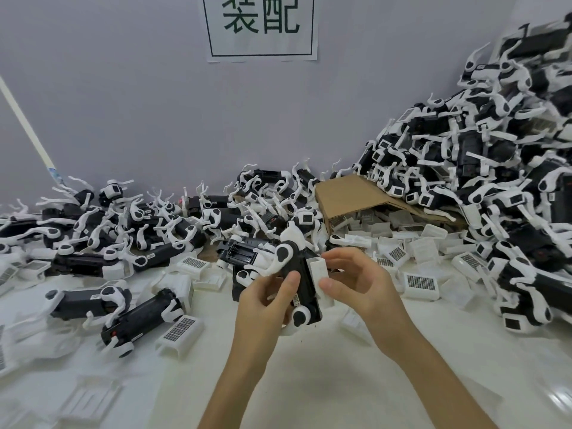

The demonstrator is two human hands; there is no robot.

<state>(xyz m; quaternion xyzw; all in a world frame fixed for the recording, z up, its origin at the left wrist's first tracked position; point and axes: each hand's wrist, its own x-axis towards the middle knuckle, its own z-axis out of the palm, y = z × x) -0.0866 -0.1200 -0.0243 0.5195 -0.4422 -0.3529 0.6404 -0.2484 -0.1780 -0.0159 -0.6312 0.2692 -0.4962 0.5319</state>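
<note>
The left hand is curled round a black and white toy robot dog and holds it up above the white table, in the middle of the view. The thumb lies on the black body. The right hand pinches a small white cover between thumb and fingers. The cover touches the side of the toy's black body. A little white sticker sits on the body by the left thumb. Its writing is too small to read.

More white covers lie on the table just beside the hands. Some have a dark grid of tiny squares on top, like the one at the lower left.

Behind the hands a brown cardboard box lies tipped over, with covers spilling out of it. Many more toy dogs lie in a low heap on the left. A big pile of toy dogs climbs up on the right.

On the wall at the top hangs a paper sign. It has a thin dark frame and two big dark characters that read 装配.
</note>
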